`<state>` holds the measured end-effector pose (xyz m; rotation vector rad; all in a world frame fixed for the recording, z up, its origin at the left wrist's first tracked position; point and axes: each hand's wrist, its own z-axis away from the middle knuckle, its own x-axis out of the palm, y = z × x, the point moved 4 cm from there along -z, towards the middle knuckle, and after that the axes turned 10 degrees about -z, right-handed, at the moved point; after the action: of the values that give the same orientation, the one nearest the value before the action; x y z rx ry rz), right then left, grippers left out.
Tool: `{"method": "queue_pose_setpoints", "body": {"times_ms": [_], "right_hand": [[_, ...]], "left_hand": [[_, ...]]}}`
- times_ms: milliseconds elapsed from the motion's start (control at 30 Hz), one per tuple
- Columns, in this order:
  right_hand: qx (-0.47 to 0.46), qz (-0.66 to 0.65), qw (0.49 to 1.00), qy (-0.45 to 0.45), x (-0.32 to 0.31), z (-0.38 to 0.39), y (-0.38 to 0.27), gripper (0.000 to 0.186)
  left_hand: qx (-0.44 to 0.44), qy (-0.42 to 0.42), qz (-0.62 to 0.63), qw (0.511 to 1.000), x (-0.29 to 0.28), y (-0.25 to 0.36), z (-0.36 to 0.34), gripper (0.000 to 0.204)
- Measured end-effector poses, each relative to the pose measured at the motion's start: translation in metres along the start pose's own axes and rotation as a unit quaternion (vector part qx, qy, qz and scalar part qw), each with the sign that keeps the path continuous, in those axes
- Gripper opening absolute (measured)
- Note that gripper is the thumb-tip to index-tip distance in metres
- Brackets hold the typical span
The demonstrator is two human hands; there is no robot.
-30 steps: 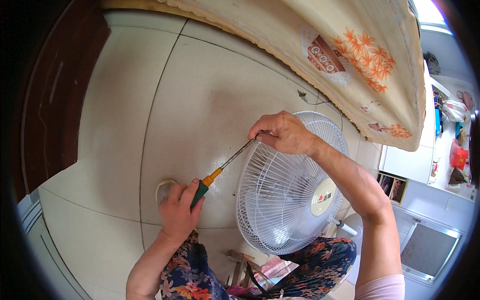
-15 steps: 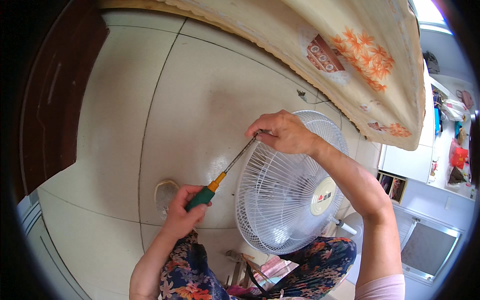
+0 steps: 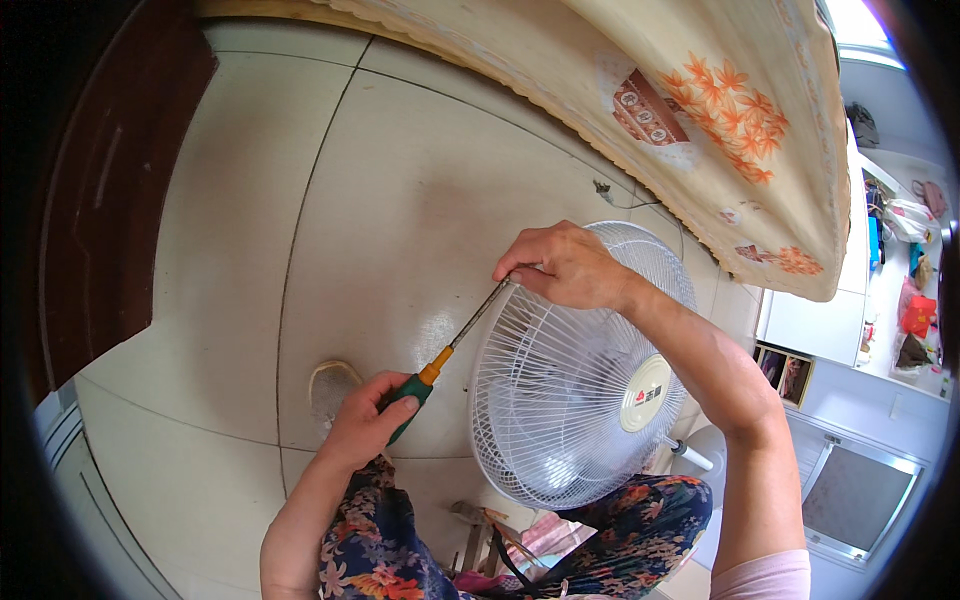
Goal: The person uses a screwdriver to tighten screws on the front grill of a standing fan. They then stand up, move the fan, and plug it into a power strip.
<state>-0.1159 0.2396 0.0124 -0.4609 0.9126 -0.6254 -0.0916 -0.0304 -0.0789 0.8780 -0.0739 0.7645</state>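
My left hand (image 3: 367, 425) is closed around the green and yellow handle of a screwdriver (image 3: 475, 320). My right hand (image 3: 565, 265) pinches the far end of its metal shaft at the upper-left rim of a white fan guard (image 3: 545, 400); the tip is hidden by my fingers. The fan is tilted toward me beside my knee in dark floral trousers (image 3: 650, 500), its pale round centre plate facing up.
A cloth with orange flowers (image 3: 730, 120) drapes along the top. Dark wooden furniture (image 3: 110, 180) stands left, over tiled floor (image 3: 220, 250). A plug and cord (image 3: 605, 190) lie near the cloth. A cluttered white counter (image 3: 900, 280) and cabinets fill the right.
My left hand and the screwdriver handle have moved slightly, and the left hand's grip on the handle has shifted and turned. My right hand stays nearly still at the guard's rim.
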Motion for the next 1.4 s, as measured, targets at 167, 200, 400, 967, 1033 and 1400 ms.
{"method": "queue_pose_setpoints", "body": {"times_ms": [167, 200, 400, 967, 1033, 1400], "right_hand": [[0.012, -0.007, 1.0, 0.0, 0.001, -0.002, 0.001, 0.021], [0.02, -0.01, 1.0, -0.001, 0.002, -0.003, 0.001, 0.023], [0.056, -0.023, 0.998, 0.021, -0.003, 0.0, -0.002, 0.035], [0.102, -0.009, 0.995, -0.02, -0.006, 0.0, -0.006, 0.05], [0.104, -0.013, 0.994, -0.021, -0.005, 0.0, -0.007, 0.05], [0.053, -0.018, 0.998, 0.015, -0.002, 0.0, 0.0, 0.05]], "left_hand": [[0.104, 0.14, -0.319, 0.932, 0.004, 0.033, 0.0, 0.031], [0.131, 0.177, -0.368, 0.903, 0.004, 0.035, 0.0, 0.03], [0.21, 0.15, -0.395, 0.882, 0.009, 0.032, -0.005, 0.035], [0.135, 0.114, -0.393, 0.902, 0.022, 0.048, -0.016, 0.028], [0.127, 0.136, -0.426, 0.886, 0.021, 0.048, -0.016, 0.032], [0.119, 0.107, -0.451, 0.878, -0.01, 0.026, -0.004, 0.03]]}}
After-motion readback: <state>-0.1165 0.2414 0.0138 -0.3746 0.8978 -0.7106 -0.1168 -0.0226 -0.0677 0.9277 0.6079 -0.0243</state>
